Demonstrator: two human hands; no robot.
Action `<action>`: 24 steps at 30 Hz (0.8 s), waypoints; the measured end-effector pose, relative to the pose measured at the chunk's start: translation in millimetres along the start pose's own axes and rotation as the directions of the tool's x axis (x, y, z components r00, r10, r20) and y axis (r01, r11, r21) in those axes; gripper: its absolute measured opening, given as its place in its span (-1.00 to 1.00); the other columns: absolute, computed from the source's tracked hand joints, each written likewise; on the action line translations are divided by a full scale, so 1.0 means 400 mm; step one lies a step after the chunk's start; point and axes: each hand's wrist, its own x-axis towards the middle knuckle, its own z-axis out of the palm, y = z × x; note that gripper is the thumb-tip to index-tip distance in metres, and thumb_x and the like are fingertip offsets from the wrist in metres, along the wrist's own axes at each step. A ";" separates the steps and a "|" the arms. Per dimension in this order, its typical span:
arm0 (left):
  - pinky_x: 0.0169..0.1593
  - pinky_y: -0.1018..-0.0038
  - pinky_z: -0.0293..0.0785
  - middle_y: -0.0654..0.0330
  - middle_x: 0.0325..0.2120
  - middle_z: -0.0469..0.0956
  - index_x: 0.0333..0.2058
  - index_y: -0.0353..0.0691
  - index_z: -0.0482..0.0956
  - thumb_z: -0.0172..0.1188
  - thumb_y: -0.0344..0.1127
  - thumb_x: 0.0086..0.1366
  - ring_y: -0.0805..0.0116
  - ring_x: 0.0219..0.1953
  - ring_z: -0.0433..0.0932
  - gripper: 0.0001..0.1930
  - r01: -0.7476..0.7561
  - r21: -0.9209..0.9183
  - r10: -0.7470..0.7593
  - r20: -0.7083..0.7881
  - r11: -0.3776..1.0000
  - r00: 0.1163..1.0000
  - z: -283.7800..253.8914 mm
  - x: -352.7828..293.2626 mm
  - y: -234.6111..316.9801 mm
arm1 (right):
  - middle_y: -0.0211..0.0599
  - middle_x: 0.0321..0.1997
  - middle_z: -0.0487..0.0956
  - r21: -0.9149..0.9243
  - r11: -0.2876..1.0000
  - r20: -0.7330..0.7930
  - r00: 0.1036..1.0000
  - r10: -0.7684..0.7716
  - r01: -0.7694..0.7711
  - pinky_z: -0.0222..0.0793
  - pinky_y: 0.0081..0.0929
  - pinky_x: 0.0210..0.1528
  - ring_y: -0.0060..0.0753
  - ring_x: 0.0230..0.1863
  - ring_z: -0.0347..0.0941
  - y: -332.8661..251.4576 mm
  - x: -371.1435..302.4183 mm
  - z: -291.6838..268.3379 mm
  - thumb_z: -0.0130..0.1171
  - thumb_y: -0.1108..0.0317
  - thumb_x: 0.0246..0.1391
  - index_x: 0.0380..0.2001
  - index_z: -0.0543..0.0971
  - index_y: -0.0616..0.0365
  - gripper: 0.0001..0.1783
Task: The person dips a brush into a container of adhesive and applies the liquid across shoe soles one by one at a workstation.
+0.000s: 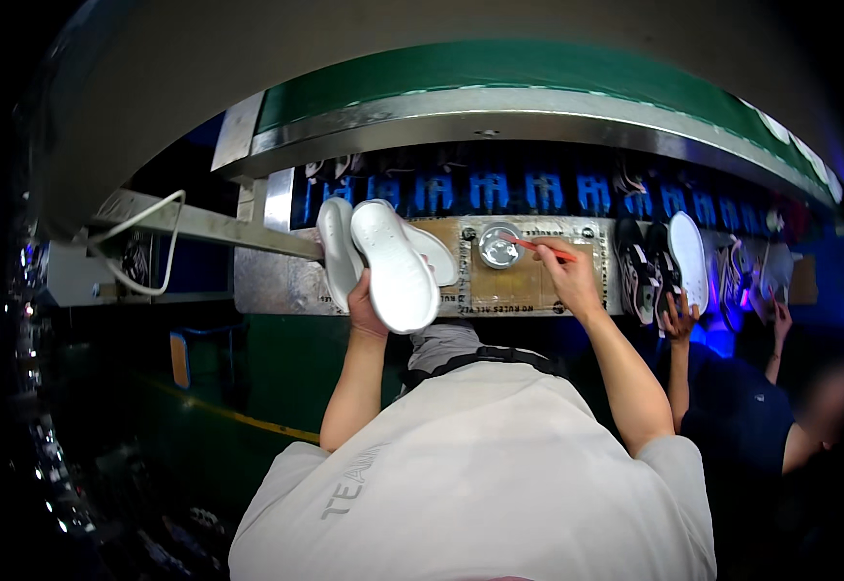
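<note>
A white shoe sole is gripped in the left hand, over the left part of the metal bench — other white soles are seen just beside it. A slim red-handled tool is pinched in the right hand, its tip at a round dish; farther right, dark shoes are lined up

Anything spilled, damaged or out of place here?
No spill shows by the bowl, nor damage on the white sole in the left hand. Only a white cable looks untidy, looping loosely by the metal bar.
</note>
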 end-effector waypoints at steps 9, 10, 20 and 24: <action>0.39 0.15 0.39 0.04 0.25 0.45 0.42 -0.29 0.18 0.49 -0.10 0.12 0.08 0.27 0.50 -0.03 0.130 0.217 -0.124 -0.038 0.967 0.992 0.080 0.034 0.002 | -0.28 -0.17 0.74 0.141 0.937 0.281 0.895 -0.348 0.320 0.50 -0.42 0.01 -0.36 -0.11 0.62 -0.243 0.007 0.002 0.25 0.36 0.30 -0.07 0.71 0.21 -0.78; 0.39 0.15 0.39 0.04 0.25 0.45 0.42 -0.29 0.18 0.49 -0.10 0.12 0.08 0.27 0.50 -0.03 0.127 0.216 -0.123 -0.035 0.968 0.992 0.094 0.041 0.003 | -0.28 -0.17 0.74 0.138 0.936 0.281 0.894 -0.349 0.323 0.50 -0.42 0.01 -0.36 -0.11 0.62 -0.272 0.012 0.004 0.25 0.36 0.30 -0.07 0.71 0.21 -0.78; 0.33 0.23 0.46 0.04 0.17 0.49 0.38 -0.35 0.20 0.55 -0.08 0.05 0.13 0.22 0.51 0.01 -0.073 0.457 0.081 0.002 0.886 0.997 0.189 0.063 0.083 | -0.34 -0.37 0.69 -0.024 0.779 0.417 0.715 -0.562 0.626 0.47 -0.36 -0.17 -0.31 -0.28 0.53 -0.314 0.019 -0.047 0.36 0.42 0.13 -0.19 0.77 0.13 -0.83; 0.32 0.23 0.44 0.04 0.13 0.51 0.32 -0.35 0.29 0.60 -0.12 0.04 0.13 0.20 0.52 -0.06 -0.222 0.581 0.265 0.011 0.783 0.964 0.197 0.062 0.138 | -0.35 -0.42 0.68 0.031 0.854 0.422 0.768 -0.482 0.519 0.47 -0.37 -0.19 -0.36 -0.31 0.54 -0.307 0.000 -0.065 0.32 0.44 0.18 -0.19 0.77 0.14 -0.84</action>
